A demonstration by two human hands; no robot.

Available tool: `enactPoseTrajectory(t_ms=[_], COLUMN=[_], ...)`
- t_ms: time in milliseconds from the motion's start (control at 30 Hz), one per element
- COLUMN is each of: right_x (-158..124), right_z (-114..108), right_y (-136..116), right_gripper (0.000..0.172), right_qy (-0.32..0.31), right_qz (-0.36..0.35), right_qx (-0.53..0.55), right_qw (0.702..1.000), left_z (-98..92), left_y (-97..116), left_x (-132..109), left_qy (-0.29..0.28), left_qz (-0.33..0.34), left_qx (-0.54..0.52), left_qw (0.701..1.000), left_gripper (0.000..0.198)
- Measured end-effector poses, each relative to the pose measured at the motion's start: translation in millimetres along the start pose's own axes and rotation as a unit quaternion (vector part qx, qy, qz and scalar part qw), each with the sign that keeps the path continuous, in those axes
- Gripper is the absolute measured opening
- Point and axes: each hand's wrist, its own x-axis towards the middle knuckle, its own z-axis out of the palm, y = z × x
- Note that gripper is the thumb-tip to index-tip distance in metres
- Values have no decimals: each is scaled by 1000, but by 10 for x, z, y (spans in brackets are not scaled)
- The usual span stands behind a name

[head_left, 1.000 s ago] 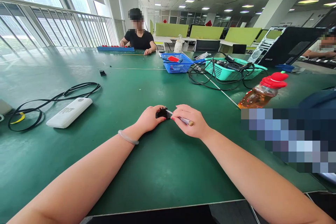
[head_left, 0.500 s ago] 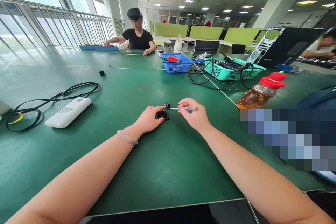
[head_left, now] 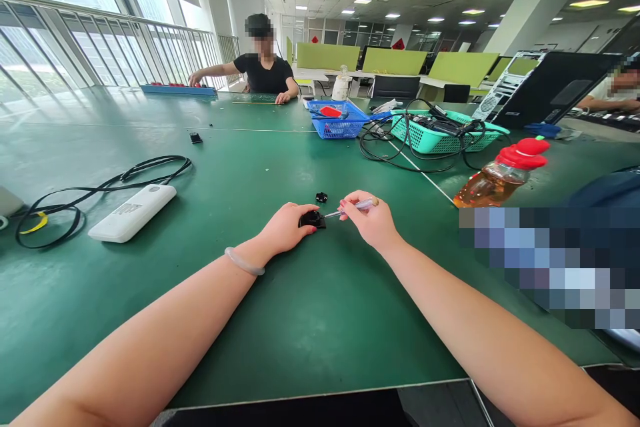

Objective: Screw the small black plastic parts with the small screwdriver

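Observation:
My left hand [head_left: 286, 228] grips a small square black part [head_left: 314, 219] with a round recess, keeping it on the green table [head_left: 300, 320]. Thumb and fingers close round its left side. Between the fingertips of my right hand [head_left: 369, 215] is a slim screwdriver [head_left: 363, 205] with a clear handle. Its thin metal shaft points left, and the tip is at the right side of the black part; whether it touches cannot be made out. Just behind the part lies a smaller black piece [head_left: 321, 197], apart from both hands.
A white power bank [head_left: 134, 212] and a looped black cable [head_left: 107, 187] lie left. Beyond are a blue basket [head_left: 337, 121], a teal basket [head_left: 440, 137] trailing cables, and a tilted red-capped bottle [head_left: 493, 181] at right. Across the table sits a person [head_left: 265, 77] beside a blue tray [head_left: 177, 90].
The screwdriver tip has shifted from near the small black piece down to the square part. My left forefinger has drawn back from that small piece. The person opposite has moved the blue tray left.

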Motion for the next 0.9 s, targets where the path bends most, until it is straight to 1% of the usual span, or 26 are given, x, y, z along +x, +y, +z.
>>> enactPoseTrajectory(t_ms=[67,200,400,533,567,633,733,800,833,900], right_x=[-2,-18,-85,-122,-126,-125,-106,-86,-75,-57], right_z=[-11,-11,30,64,64,49,8,-11,-13,-8], right_y=[-18,-64,-152,-168,-167,-166,-161,-150,-142,-125], right_gripper=[25,25,19,13,13,14,17,18,18,17], right_qy=[-4,-53,-62,-134,-143,-125,-49,-14,-12,-26], right_qz=[-8,-35,-133,-182,-190,-200,-196,-177,-169,-155], right_qx=[7,-26,-66,-96,-95,-85,-72,-76,-80,-85], right_qw=[1000,998,987,969,967,968,977,981,982,984], left_z=[-7,-2,23,19,17,17,23,29,32,35], left_y=[9,5,-32,-33,-30,-27,-28,-32,-34,-36], left_x=[1,8,19,11,10,10,15,15,15,10], left_qy=[-1,-1,-2,1,2,3,3,6,7,10], left_qz=[-6,-15,-1,-3,-5,-3,5,9,11,16], left_qx=[4,12,15,12,12,13,13,11,11,11], left_qw=[1000,1000,1000,1000,1000,1000,1000,1000,1000,1000], left_gripper=[50,52,54,52,51,51,51,49,48,47])
